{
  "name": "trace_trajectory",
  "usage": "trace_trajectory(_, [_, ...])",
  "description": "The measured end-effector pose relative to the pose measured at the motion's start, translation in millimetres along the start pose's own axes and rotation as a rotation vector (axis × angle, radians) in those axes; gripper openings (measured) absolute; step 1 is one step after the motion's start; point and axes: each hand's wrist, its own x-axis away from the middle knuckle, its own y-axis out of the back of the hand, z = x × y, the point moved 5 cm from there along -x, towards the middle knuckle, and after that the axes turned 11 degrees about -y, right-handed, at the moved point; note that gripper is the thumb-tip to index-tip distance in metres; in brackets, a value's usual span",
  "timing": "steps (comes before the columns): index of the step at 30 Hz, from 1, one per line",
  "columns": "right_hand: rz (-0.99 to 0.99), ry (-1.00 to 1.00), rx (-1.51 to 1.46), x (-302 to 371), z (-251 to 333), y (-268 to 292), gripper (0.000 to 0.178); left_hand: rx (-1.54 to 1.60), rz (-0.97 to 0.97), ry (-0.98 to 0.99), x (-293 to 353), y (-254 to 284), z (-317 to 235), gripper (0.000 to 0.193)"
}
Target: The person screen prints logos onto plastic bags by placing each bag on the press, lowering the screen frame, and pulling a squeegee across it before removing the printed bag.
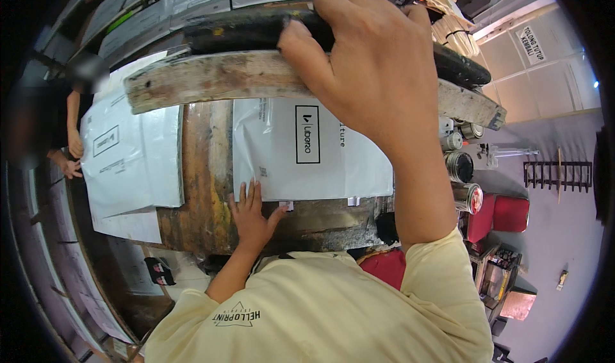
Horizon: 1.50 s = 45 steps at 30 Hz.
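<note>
My right hand (378, 62) is raised at the top of the view, closed around a wooden screen-printing frame (211, 81). The frame's worn pale bar is nearest me, and a dark rounded bar (243, 31) runs behind it; the fingertips are hidden. Beneath the lifted frame, a white plastic bag (275, 151) with a black boxed print lies flat on the stained work table (208, 171). My left hand (252, 219) rests with spread fingers on the bag's near left edge, holding nothing. Small white tabs (353, 201) show along the bag's near edge.
A stack of printed white bags (138, 164) lies at left, touched by another person's hands (72, 155). Ink tins (460, 165) line the table's right side, near a red chair (510, 214). Racks of white sheets (198, 4) stand at the back and left.
</note>
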Motion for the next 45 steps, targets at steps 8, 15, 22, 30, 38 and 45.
trace_trajectory(8, [0.041,0.012,-0.002,-20,-9,0,0.034,0.364,-0.539,0.016,-54,86,-23,0.035])
trace_trajectory(15, [0.044,-0.013,0.028,-12,-6,0,0.033,0.668,-0.505,0.436,-16,150,138,0.049])
trace_trajectory(22, [0.077,-0.034,0.098,26,17,3,0.034,0.446,-0.519,0.342,24,213,373,0.066])
trace_trajectory(30, [0.048,-0.043,0.098,68,25,-5,0.047,-0.355,-0.643,0.189,-29,261,373,0.093])
trace_trajectory(38, [0.682,0.06,0.166,231,15,-77,0.042,0.721,-0.223,0.124,9,83,62,0.132])
trace_trajectory(45, [0.804,-0.146,-0.073,363,-6,-153,0.044,0.117,-0.128,0.103,37,2,98,0.129])
